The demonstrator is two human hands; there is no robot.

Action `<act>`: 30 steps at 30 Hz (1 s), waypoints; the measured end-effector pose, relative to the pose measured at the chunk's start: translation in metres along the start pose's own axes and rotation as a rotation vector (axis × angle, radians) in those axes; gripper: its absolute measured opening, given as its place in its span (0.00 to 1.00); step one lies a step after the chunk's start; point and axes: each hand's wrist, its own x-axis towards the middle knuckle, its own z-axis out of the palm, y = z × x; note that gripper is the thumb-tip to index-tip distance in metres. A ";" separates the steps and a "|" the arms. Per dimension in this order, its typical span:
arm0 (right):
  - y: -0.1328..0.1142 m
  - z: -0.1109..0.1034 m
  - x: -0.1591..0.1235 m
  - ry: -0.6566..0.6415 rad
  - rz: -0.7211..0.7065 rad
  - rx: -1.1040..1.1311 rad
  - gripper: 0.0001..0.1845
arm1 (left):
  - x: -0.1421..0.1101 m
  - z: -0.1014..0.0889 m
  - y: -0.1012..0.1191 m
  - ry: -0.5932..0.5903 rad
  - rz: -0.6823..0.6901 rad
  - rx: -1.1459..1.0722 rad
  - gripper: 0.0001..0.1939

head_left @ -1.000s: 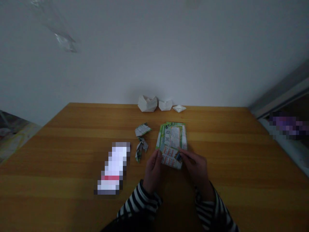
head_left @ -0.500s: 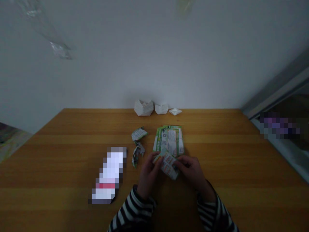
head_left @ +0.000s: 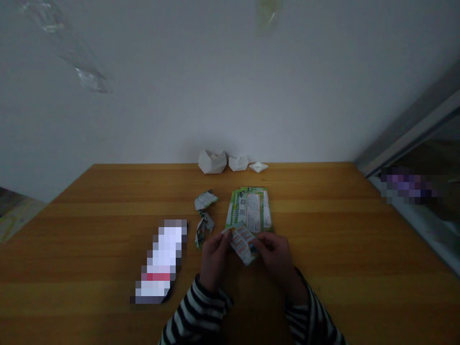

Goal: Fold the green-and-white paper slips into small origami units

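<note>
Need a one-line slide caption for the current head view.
Left hand and right hand hold a printed paper near green-and-white sheets, three white paper shapes behind.

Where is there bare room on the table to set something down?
The table shows bare wood right of the printed sheets and right hand, and left of the pixelated phone. It is crowded between phone and right hand: paper scraps, left hand, held paper. White folded papers stand behind.
</note>
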 end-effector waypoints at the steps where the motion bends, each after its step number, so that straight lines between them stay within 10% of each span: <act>1: 0.000 0.000 0.000 -0.006 0.002 -0.005 0.08 | 0.001 -0.001 -0.001 0.011 -0.003 -0.003 0.20; 11: 0.003 -0.001 0.003 -0.060 0.024 0.003 0.09 | 0.005 -0.003 -0.013 0.029 -0.045 -0.219 0.20; 30: 0.009 0.003 0.001 0.115 -0.002 0.111 0.09 | -0.001 0.009 0.003 -0.086 -0.076 0.117 0.16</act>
